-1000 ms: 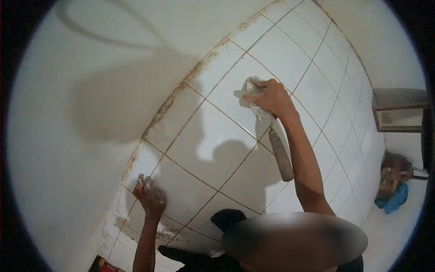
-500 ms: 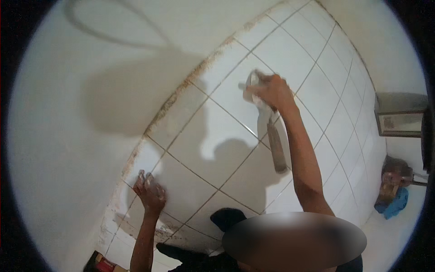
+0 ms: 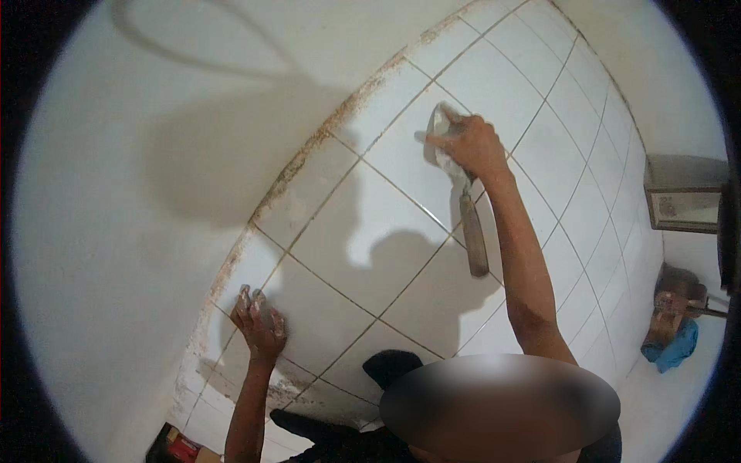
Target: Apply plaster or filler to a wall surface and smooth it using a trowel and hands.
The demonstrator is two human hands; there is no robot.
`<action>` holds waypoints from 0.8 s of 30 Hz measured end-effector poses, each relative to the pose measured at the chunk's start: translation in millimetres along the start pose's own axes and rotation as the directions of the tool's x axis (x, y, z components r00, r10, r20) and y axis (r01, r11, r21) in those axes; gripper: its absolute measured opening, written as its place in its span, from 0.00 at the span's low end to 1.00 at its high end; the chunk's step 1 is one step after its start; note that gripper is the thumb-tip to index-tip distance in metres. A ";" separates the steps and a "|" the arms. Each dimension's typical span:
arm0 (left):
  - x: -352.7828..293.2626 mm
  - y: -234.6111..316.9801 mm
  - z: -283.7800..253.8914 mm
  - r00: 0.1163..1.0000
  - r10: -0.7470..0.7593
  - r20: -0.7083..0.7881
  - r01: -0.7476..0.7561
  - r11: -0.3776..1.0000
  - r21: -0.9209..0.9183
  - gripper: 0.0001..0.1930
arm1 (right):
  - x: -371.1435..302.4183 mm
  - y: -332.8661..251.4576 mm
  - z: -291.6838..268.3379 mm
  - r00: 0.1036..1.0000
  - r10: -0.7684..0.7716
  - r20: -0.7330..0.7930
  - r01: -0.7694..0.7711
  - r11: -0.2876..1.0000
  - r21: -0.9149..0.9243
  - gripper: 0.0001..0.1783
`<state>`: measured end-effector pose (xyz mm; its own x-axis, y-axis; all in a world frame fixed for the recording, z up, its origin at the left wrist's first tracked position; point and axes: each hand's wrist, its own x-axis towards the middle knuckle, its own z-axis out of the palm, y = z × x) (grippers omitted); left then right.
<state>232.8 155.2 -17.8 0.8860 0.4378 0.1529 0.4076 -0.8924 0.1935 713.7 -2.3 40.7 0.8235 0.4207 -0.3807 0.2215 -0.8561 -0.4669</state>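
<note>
My right hand [image 3: 475,147] is closed around the blade end of a trowel [image 3: 474,239], above the white tiles [image 3: 332,297]. Its worn wooden handle points back toward me, beside my forearm. Pale paste-like matter coats the blade [image 3: 440,123]; my fingers hide part of it. At the lower left my left hand [image 3: 261,324] has its fingers apart and smeared with whitish paste. It is near the rough brown edge [image 3: 231,270] where the tiles meet the plain wall, and nothing shows in it.
A pale wall [image 3: 93,193] borders the tiles on the left. On the far right are a framed panel [image 3: 687,207] and a blue bag [image 3: 671,347] beside brownish items. A dark box with red [image 3: 181,447] stands at the lower left. My dark footwear [image 3: 392,369] shows below.
My right hand and the trowel have moved slightly up, away from me. The left hand stays nearly in place. The whole view has shifted a little.
</note>
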 end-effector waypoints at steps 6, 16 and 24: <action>-0.5 -9.0 3.8 1.000 -0.031 -0.002 0.031 0.999 0.021 0.30 | 0.9 -21.8 -10.6 0.999 0.042 0.023 -0.042 0.999 -0.023 0.48; -5.2 -7.2 3.3 1.000 -0.021 0.003 0.021 1.000 -0.005 0.29 | -1.7 -17.0 -3.4 0.987 0.065 0.149 -0.081 0.991 0.104 0.48; 0.9 -3.6 6.0 0.999 -0.049 -0.018 0.048 0.998 -0.043 0.28 | 2.6 -4.1 4.6 0.993 0.094 0.072 -0.101 0.990 0.101 0.47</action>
<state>233.5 158.1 -24.2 0.8608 0.4829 0.1610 0.4399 -0.8648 0.2421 712.5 3.6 38.0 0.8012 0.3585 -0.4791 0.0832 -0.8596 -0.5041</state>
